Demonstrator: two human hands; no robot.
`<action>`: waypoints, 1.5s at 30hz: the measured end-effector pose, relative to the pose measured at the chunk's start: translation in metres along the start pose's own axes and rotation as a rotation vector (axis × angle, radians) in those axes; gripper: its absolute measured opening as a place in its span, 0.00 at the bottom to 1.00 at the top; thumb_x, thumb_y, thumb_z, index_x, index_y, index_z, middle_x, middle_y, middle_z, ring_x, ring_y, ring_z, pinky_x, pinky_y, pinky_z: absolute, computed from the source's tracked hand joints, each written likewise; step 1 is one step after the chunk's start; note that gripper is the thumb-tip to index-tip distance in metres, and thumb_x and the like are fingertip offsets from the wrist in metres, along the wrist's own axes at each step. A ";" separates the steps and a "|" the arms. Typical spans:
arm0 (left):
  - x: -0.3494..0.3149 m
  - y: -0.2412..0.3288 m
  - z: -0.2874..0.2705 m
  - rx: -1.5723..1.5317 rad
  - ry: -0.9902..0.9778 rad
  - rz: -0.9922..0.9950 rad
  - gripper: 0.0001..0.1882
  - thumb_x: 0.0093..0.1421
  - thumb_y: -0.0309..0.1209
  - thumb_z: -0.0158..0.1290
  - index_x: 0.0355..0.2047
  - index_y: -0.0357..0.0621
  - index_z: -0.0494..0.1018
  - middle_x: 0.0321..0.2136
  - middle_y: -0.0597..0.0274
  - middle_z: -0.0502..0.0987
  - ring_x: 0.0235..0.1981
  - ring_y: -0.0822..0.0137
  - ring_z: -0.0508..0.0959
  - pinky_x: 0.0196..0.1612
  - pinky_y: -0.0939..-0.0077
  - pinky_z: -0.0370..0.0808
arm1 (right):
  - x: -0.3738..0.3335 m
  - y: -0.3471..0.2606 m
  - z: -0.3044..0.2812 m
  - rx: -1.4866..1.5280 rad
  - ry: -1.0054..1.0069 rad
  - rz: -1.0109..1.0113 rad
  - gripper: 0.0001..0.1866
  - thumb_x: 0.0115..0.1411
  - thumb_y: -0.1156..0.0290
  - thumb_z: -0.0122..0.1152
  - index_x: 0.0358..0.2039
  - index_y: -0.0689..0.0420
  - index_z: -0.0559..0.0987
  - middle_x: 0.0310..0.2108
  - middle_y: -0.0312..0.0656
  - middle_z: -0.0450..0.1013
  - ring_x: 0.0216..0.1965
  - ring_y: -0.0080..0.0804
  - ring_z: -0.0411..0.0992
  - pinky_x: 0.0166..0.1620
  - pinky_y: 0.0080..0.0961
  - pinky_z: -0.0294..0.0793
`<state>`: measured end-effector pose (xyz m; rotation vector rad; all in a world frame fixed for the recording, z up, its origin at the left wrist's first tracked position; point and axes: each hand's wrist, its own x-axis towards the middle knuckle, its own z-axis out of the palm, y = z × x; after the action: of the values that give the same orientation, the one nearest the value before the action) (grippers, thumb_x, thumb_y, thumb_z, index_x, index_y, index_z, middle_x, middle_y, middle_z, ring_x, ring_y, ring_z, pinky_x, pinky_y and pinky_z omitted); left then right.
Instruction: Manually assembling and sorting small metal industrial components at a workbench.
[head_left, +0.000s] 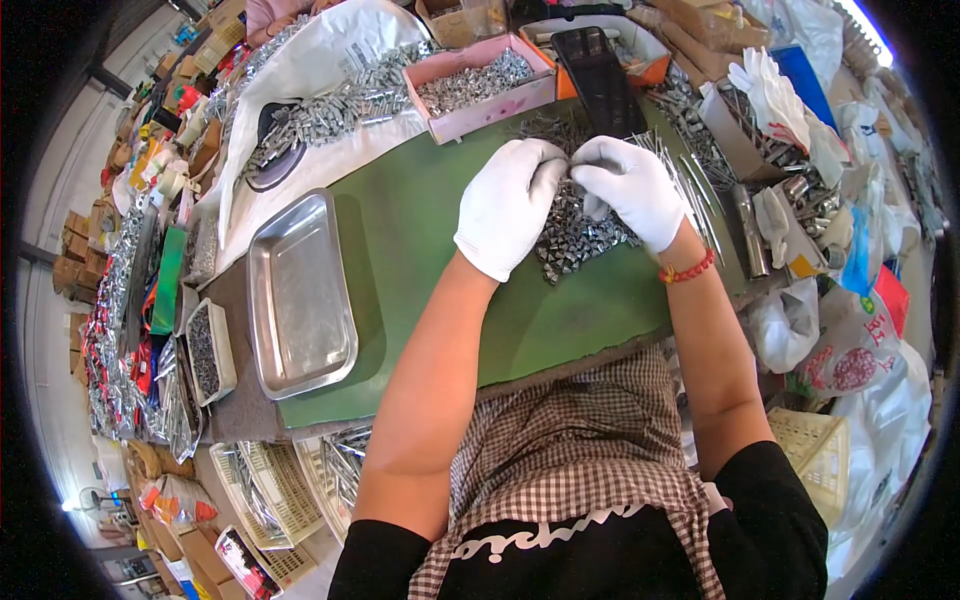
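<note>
My left hand [510,208] and my right hand [637,193], both in white gloves, meet over the far part of a green work mat [420,290]. The fingers of each are bent and pinched together, tips almost touching. Whatever sits between them is hidden or too small to name. Right below the hands lies a heap of small shiny metal parts [565,250], which my fingers partly cover. Several thin metal rods [708,190] lie beside my right hand. Just beyond the hands, a long black plastic tray [598,85] leans against an orange box [655,62].
A shallow steel tray [300,290] is on the mat's left. Behind stands a pink box [480,85] of small metal parts, beside a pile of metal cylinders [345,110] on white sheeting. A cardboard box [740,140] of rods and a metal tube [750,232] line the right edge.
</note>
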<state>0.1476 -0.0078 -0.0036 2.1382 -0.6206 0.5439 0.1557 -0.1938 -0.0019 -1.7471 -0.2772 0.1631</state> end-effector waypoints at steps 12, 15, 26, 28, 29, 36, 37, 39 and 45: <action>-0.005 0.001 0.006 0.067 -0.552 0.099 0.10 0.55 0.35 0.56 0.33 0.44 0.77 0.32 0.55 0.76 0.38 0.53 0.77 0.43 0.64 0.74 | 0.005 0.000 -0.005 -0.131 0.334 -0.093 0.09 0.59 0.70 0.61 0.36 0.62 0.80 0.24 0.36 0.76 0.21 0.18 0.72 0.27 0.18 0.70; -0.003 0.008 0.001 0.062 -0.404 0.025 0.12 0.55 0.36 0.57 0.35 0.42 0.77 0.35 0.53 0.77 0.39 0.54 0.77 0.44 0.64 0.74 | 0.001 -0.002 -0.004 -0.051 0.276 -0.096 0.09 0.60 0.69 0.60 0.37 0.61 0.80 0.24 0.34 0.75 0.21 0.17 0.71 0.27 0.17 0.70; 0.004 0.013 -0.003 -0.152 0.117 -0.008 0.07 0.57 0.30 0.56 0.33 0.39 0.77 0.32 0.53 0.79 0.36 0.54 0.79 0.43 0.66 0.75 | -0.005 -0.013 0.001 0.043 0.045 -0.077 0.10 0.63 0.68 0.58 0.40 0.60 0.78 0.26 0.34 0.73 0.24 0.17 0.71 0.29 0.17 0.71; 0.001 0.018 -0.008 -0.130 0.071 -0.076 0.07 0.58 0.30 0.55 0.32 0.39 0.77 0.32 0.52 0.79 0.36 0.53 0.79 0.43 0.65 0.75 | -0.008 -0.004 0.009 -0.249 0.161 -0.303 0.09 0.60 0.68 0.61 0.38 0.59 0.79 0.26 0.39 0.75 0.27 0.21 0.73 0.33 0.23 0.73; -0.001 0.020 -0.010 -0.112 0.026 -0.147 0.07 0.59 0.30 0.54 0.32 0.39 0.77 0.32 0.51 0.78 0.36 0.52 0.78 0.43 0.64 0.75 | -0.017 -0.007 0.015 -0.412 0.253 -0.407 0.08 0.58 0.69 0.62 0.37 0.57 0.79 0.27 0.42 0.75 0.30 0.22 0.74 0.35 0.25 0.74; -0.073 0.071 -0.005 -0.050 -0.091 -0.227 0.06 0.55 0.29 0.58 0.33 0.43 0.76 0.31 0.55 0.77 0.34 0.55 0.79 0.38 0.66 0.76 | -0.102 0.002 0.020 -0.024 0.108 -0.064 0.05 0.59 0.76 0.60 0.36 0.60 0.79 0.27 0.38 0.74 0.24 0.21 0.72 0.30 0.19 0.72; -0.079 0.075 -0.004 -0.048 -0.114 -0.257 0.06 0.55 0.27 0.58 0.33 0.40 0.76 0.32 0.53 0.77 0.35 0.54 0.78 0.40 0.66 0.75 | -0.106 0.005 0.024 -0.136 0.145 -0.170 0.05 0.58 0.76 0.61 0.36 0.59 0.79 0.27 0.39 0.74 0.25 0.23 0.72 0.31 0.20 0.72; -0.089 0.080 -0.002 0.030 -0.116 -0.337 0.05 0.55 0.28 0.58 0.32 0.41 0.76 0.31 0.55 0.77 0.32 0.54 0.78 0.37 0.65 0.75 | -0.114 0.001 0.026 -0.333 0.218 -0.233 0.04 0.55 0.75 0.63 0.33 0.56 0.79 0.27 0.40 0.74 0.28 0.31 0.74 0.33 0.25 0.73; -0.101 0.060 0.011 0.392 -0.127 -0.179 0.06 0.57 0.32 0.57 0.34 0.47 0.74 0.32 0.58 0.77 0.30 0.53 0.79 0.33 0.62 0.76 | -0.106 0.028 0.023 -0.879 0.441 -0.369 0.05 0.52 0.69 0.66 0.28 0.51 0.78 0.26 0.39 0.74 0.29 0.41 0.74 0.33 0.36 0.74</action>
<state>0.0346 -0.0242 -0.0320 2.5843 -0.4073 0.4611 0.0502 -0.2061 -0.0388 -2.4834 -0.3685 -0.7049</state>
